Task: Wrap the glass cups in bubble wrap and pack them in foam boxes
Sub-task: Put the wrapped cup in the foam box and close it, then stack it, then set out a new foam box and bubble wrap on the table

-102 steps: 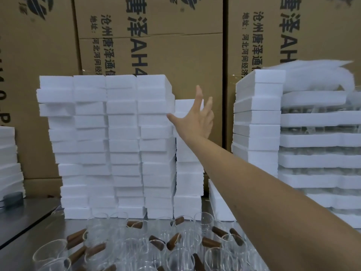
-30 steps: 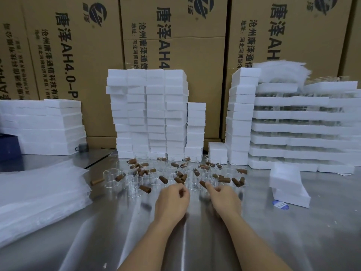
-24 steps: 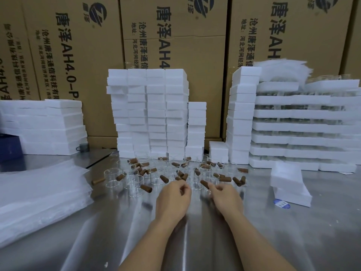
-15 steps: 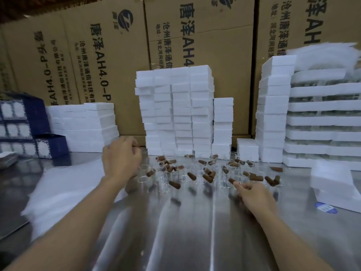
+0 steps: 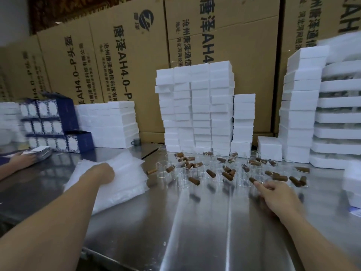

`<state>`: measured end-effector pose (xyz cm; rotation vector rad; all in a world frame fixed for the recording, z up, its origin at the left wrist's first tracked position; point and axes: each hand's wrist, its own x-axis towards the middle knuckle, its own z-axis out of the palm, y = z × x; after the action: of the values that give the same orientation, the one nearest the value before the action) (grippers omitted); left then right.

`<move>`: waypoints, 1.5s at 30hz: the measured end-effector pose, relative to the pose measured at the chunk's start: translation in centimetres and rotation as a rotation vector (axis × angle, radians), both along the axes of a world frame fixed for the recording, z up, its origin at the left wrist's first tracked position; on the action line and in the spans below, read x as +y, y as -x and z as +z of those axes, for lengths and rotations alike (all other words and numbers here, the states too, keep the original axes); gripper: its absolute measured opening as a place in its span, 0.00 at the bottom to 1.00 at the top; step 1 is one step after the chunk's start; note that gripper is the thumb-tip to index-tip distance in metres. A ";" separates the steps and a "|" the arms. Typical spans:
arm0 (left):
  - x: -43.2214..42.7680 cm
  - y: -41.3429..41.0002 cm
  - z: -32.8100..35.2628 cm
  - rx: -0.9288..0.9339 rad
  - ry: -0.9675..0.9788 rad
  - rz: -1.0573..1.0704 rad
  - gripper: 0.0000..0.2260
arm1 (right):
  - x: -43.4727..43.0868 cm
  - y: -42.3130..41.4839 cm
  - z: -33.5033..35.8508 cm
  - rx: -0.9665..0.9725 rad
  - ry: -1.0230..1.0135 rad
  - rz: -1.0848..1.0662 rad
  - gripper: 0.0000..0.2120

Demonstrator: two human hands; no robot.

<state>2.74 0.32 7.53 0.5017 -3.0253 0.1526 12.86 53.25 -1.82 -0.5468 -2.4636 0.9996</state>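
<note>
The left hand [image 5: 101, 172] lies on top of a stack of bubble wrap sheets [image 5: 121, 184] toward the left edge of the steel surface [image 5: 195, 222]. Its fingers bend down out of sight behind the knuckles, so I cannot tell whether they grasp a sheet or only rest on it. The right hand [image 5: 277, 195] reaches out over the right half of the surface. Its forefinger meets the brown wooden handle [image 5: 253, 180] of the nearest cup and its other fingers are loosely bent. The blur hides whether it is pinching that handle.

The glass cups [image 5: 203, 173] stand crowded together in the middle of the surface, toward the far edge, between the two hands, with their brown handles pointing every way. Behind them, along the far edge, rise tall stacks of white foam boxes [image 5: 195, 106], with a shorter stack [image 5: 244, 122] and a single box [image 5: 269, 145] beside them. Another tall stack [image 5: 300, 114] stands toward the far right corner, next to layered foam trays [image 5: 340, 116] with glassware between the layers. A low foam stack [image 5: 113, 124] and blue printed cartons [image 5: 48, 122] sit toward the far left corner. There another person's hand [image 5: 21, 160] rests by a pile of flat cards [image 5: 41, 151]. Brown cardboard cartons [image 5: 127, 65] form a wall behind everything.
</note>
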 end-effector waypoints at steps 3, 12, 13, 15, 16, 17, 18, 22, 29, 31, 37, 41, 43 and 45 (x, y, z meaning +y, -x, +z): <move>0.7 0.0 2.1 0.085 -0.132 0.004 0.20 | -0.1 0.1 -0.3 0.003 0.004 0.005 0.26; 15.3 -1.6 15.5 0.308 -0.282 -0.368 0.20 | -0.2 0.1 -0.3 0.037 0.037 -0.039 0.26; 17.6 -2.4 15.9 0.292 -0.290 -0.422 0.20 | -0.2 0.0 -0.2 0.042 0.051 -0.043 0.26; 21.9 -4.2 15.2 0.234 -0.297 -0.503 0.21 | -0.3 0.0 -0.3 0.055 0.091 -0.039 0.26; 23.8 -5.2 14.0 0.196 -0.300 -0.545 0.20 | -0.3 0.0 -0.4 0.061 0.108 -0.036 0.26; 25.5 -6.0 12.4 0.157 -0.321 -0.592 0.19 | -0.2 0.0 -0.5 0.068 0.119 -0.038 0.26; 27.0 -6.7 10.4 0.112 -0.342 -0.630 0.16 | -0.2 0.0 -0.5 0.074 0.123 -0.043 0.26; 30.7 -8.9 0.7 -0.096 -0.274 -0.775 0.18 | 0.0 0.4 -0.6 0.068 0.124 -0.079 0.25; 30.7 -9.8 -8.7 -0.197 -0.278 -0.998 0.28 | 0.0 1.0 -0.6 -0.045 0.016 -0.094 0.27; 30.7 -9.5 -7.7 -0.183 -0.299 -0.980 0.26 | 0.1 1.0 -0.5 -0.064 0.017 -0.085 0.26; 31.9 -7.3 -5.6 0.067 -0.731 -0.848 0.15 | 0.5 -0.2 0.7 0.167 0.274 0.052 0.23; 35.2 -7.0 -5.3 0.005 -1.159 -0.784 0.09 | -0.4 -1.7 2.5 0.401 0.344 0.078 0.11; 37.0 -7.6 -5.0 -0.040 -1.435 -0.795 0.10 | -1.8 -2.3 3.0 0.510 0.450 0.125 0.06; 38.7 -8.6 -4.5 0.002 -1.728 -0.814 0.10 | -3.5 -2.6 3.1 0.581 0.591 0.206 0.07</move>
<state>11.29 39.03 3.08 -0.7356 -2.1969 -2.3584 15.49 49.73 1.27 -0.1295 -1.7193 1.7049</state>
